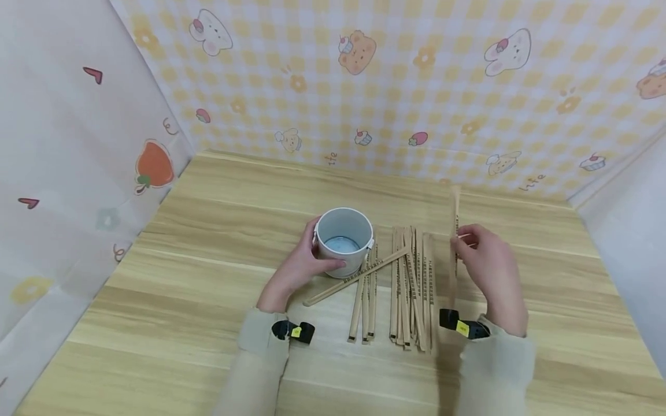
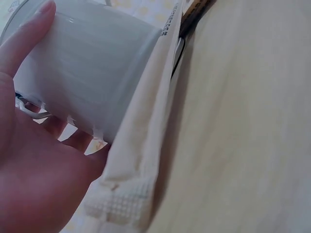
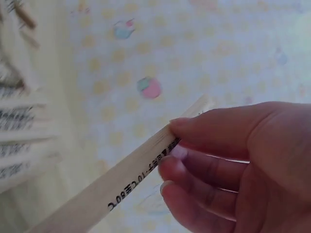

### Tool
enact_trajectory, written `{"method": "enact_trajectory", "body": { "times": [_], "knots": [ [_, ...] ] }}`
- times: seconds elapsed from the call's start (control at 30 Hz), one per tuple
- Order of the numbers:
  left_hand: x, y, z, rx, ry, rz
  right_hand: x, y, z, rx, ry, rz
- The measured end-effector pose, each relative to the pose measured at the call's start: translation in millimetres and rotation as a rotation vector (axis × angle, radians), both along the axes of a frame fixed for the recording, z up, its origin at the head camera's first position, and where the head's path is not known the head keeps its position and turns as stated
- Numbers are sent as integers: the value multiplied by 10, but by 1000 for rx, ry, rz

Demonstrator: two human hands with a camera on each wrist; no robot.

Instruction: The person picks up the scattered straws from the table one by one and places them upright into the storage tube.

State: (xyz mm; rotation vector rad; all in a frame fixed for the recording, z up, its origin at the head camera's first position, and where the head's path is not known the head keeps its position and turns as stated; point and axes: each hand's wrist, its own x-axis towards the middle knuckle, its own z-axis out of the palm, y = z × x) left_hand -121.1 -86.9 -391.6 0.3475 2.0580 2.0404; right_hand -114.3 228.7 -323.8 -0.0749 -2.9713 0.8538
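My left hand grips a small white bucket by its side, thumb across the front and fingers around the far left. Inside the bucket, only its pale floor shows. My right hand pinches one paper-wrapped straw between thumb and fingertips, raised above the table and roughly lengthwise. Printed characters on its wrapper show in the right wrist view. One wrapped straw lies slantwise in front of the bucket, across a few others. Nearer the right hand, several more straws lie side by side.
The wood-grain table meets a yellow checked backdrop at its far edge. A white patterned sheet hangs on the left, and a pale sheet on the right.
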Motion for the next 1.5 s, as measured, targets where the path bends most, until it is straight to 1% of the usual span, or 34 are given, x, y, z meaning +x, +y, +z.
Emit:
{"method": "enact_trajectory", "body": {
  "times": [0.07,0.17,0.23,0.3,0.37,0.5,0.57,0.67,0.8,0.9,1.03,1.1,1.2,1.33,1.5],
  "knots": [
    [-4,-8,8,10,8,-9,20,-61,79,-13,45,-18],
    [-18,-6,10,28,17,-15,52,-179,220,-29,142,-33],
    [-29,-4,7,43,23,-17,73,-281,321,-51,220,-33],
    [-42,0,-1,63,35,-22,90,-393,404,-88,315,-23],
    [-51,5,-3,84,40,-29,99,-510,467,-148,438,7],
    [-62,15,-5,103,46,-47,92,-730,541,-272,689,125],
    [-62,16,-3,100,40,-50,83,-828,562,-340,773,167],
    [-59,15,1,99,28,-54,70,-949,584,-439,836,171],
    [-51,21,8,86,12,-53,32,-1089,581,-540,854,194],
    [-47,21,8,75,13,-50,-23,-1196,530,-555,831,240],
    [-51,4,0,60,11,-49,-120,-1335,397,-499,791,305],
    [-53,-7,-8,38,8,-51,-162,-1394,318,-467,759,339],
    [-56,-23,-28,20,4,-58,-206,-1473,215,-428,703,367],
    [-51,-39,-53,18,-6,-59,-254,-1535,106,-380,641,366],
    [-52,-54,-63,34,1,-60,-309,-1575,17,-315,597,340]
  ]
}}
